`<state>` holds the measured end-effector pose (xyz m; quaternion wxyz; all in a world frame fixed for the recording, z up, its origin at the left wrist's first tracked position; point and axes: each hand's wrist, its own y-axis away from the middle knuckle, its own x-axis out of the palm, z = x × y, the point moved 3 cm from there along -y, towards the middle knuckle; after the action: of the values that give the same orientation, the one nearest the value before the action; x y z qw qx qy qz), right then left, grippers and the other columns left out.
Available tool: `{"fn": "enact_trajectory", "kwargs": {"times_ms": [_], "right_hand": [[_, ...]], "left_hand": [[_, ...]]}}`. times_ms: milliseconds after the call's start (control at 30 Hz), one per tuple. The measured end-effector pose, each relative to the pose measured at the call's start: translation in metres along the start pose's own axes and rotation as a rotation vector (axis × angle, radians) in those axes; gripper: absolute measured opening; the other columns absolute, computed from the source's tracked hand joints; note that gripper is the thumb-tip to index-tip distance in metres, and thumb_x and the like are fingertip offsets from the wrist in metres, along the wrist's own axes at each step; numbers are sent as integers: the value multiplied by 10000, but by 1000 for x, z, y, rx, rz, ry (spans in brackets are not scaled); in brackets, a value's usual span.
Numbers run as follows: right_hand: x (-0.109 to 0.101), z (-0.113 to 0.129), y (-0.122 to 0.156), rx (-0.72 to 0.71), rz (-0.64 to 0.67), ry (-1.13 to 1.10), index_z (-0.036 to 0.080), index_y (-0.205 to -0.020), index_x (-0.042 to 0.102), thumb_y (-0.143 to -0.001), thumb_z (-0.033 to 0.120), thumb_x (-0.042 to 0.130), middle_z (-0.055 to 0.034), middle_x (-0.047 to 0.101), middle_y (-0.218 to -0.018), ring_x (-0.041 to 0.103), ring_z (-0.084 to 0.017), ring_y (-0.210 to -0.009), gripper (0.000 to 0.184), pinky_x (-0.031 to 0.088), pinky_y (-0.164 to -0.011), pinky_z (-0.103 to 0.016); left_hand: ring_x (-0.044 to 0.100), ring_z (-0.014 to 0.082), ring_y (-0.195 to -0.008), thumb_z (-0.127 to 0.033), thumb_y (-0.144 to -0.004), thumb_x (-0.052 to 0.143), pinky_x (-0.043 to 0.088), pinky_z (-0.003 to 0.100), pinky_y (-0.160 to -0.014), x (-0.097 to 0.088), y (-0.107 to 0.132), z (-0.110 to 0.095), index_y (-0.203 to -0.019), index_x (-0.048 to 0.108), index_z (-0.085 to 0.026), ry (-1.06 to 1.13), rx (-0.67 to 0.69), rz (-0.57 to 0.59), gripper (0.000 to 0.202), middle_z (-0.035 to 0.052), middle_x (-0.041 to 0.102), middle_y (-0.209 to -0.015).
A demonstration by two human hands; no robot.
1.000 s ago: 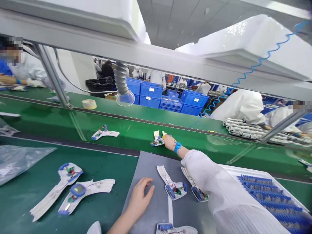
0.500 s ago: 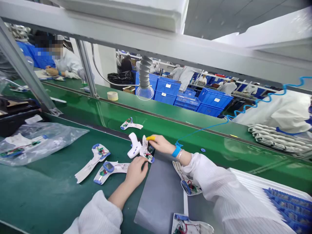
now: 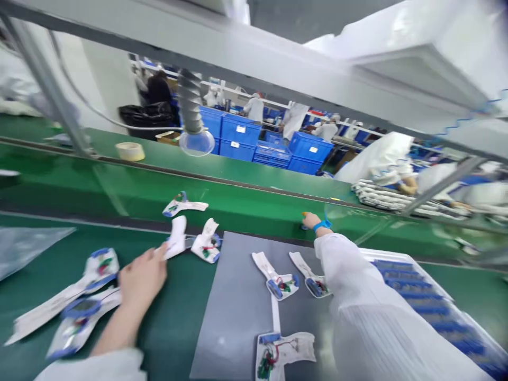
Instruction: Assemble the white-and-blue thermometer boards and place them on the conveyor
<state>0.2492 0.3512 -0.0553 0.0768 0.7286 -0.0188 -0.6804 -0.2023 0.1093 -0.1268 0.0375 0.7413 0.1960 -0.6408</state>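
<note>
My left hand (image 3: pixel 143 275) is blurred, its fingertips closed on the lower end of a white gun-shaped thermometer housing (image 3: pixel 177 235). Just right of that housing lies an open housing half (image 3: pixel 206 242) with wires and a circuit board. Two more open halves, one with a round display (image 3: pixel 81 308) and one with a green board (image 3: pixel 101 270), are beside my left wrist. Stretched far forward, my right hand (image 3: pixel 312 219) wears a yellow finger cot and a blue wrist strap. Its fingers are closed at a small blue piece (image 3: pixel 304 227) on the green belt.
A grey mat (image 3: pixel 234 301) carries several open housing halves (image 3: pixel 283 286). To the right is a white tray (image 3: pixel 413 259) with rows of blue parts. Another half (image 3: pixel 184 205) lies on the belt. Tape (image 3: pixel 130 152), an overhead suction hose (image 3: pixel 190 100) and a metal frame stand beyond.
My view has swung right. My right hand has left the open housing half and reached out right over the belt. My left hand has moved left to the white housing. Another half now lies on the mat.
</note>
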Motion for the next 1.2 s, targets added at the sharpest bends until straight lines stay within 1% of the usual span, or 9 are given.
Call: {"fn": "enact_trajectory", "kwargs": {"times_ms": [100, 167, 233, 300, 400, 567, 800, 1067, 1200], "right_hand": [[20, -51, 0, 105, 37, -2, 141, -1128, 515, -885, 307, 510, -82, 537, -1112, 559, -184, -941, 295, 489, -793, -376], [34, -72, -6, 129, 59, -14, 145, -1132, 513, -886, 306, 507, -79, 537, -1114, 558, -184, -942, 294, 488, -795, -380], [45, -86, -14, 118, 80, -30, 151, -1131, 515, -889, 305, 502, -78, 537, -1119, 557, -183, -947, 287, 485, -804, -382], [53, -94, -21, 75, 96, -46, 157, -1127, 520, -891, 304, 499, -78, 534, -1130, 552, -184, -959, 279, 479, -817, -383], [58, -99, -24, -9, 123, -59, 153, -1086, 544, -887, 300, 505, -71, 547, -1112, 552, -182, -959, 251, 475, -823, -379], [60, -98, -23, -67, 127, -68, 129, -980, 578, -878, 297, 522, -51, 594, -987, 580, -156, -870, 204, 483, -788, -356], [47, -56, -7, -167, 17, -245, 95, -951, 619, -799, 241, 553, -80, 660, -690, 620, -202, -683, 221, 482, -710, -336], [24, 38, 38, -481, 8, -538, 167, -1064, 572, -827, 346, 462, -58, 664, -970, 639, -178, -813, 317, 506, -739, -280], [10, 74, 66, -591, 50, -553, 151, -1065, 577, -821, 362, 456, -65, 666, -933, 633, -183, -769, 344, 504, -696, -295]], "left_hand": [[559, 359, -933, -266, -784, 364, 454, 522, -715, -5, -4, 8, -1176, 478, -189, -66, -57, -88, 416, 168, 542, -1156], [527, 360, -1009, -293, -795, 356, 457, 518, -749, -9, -5, -5, -1153, 473, -199, 21, -23, -142, 388, 166, 508, -1197], [570, 314, -937, -369, -825, 334, 485, 461, -716, -9, -3, -27, -1142, 464, -219, 199, -37, -76, 374, 130, 578, -1086], [609, 304, -816, -503, -815, 333, 492, 432, -640, -4, 0, -50, -1171, 436, -222, 320, -128, 68, 465, 109, 627, -950], [614, 373, -824, -634, -755, 345, 468, 454, -627, 6, 0, -77, -1281, 335, -164, 321, -212, 201, 705, 166, 628, -984], [614, 340, -865, -502, -769, 446, 441, 395, -704, 19, -12, -81, -1333, 265, -116, 439, -233, 122, 707, 139, 656, -887], [617, 218, -765, -252, -740, 512, 430, 302, -716, 25, -16, -68, -1289, 332, -105, 560, -241, 60, 596, 41, 650, -740], [608, 148, -633, -201, -692, 548, 462, 244, -638, 23, -8, -64, -1113, 512, -122, 636, -176, 53, 429, 1, 625, -679], [577, 237, -954, -182, -731, 493, 442, 346, -821, 9, -5, -51, -1078, 567, -157, 568, -136, -68, 356, 102, 618, -981]]}}
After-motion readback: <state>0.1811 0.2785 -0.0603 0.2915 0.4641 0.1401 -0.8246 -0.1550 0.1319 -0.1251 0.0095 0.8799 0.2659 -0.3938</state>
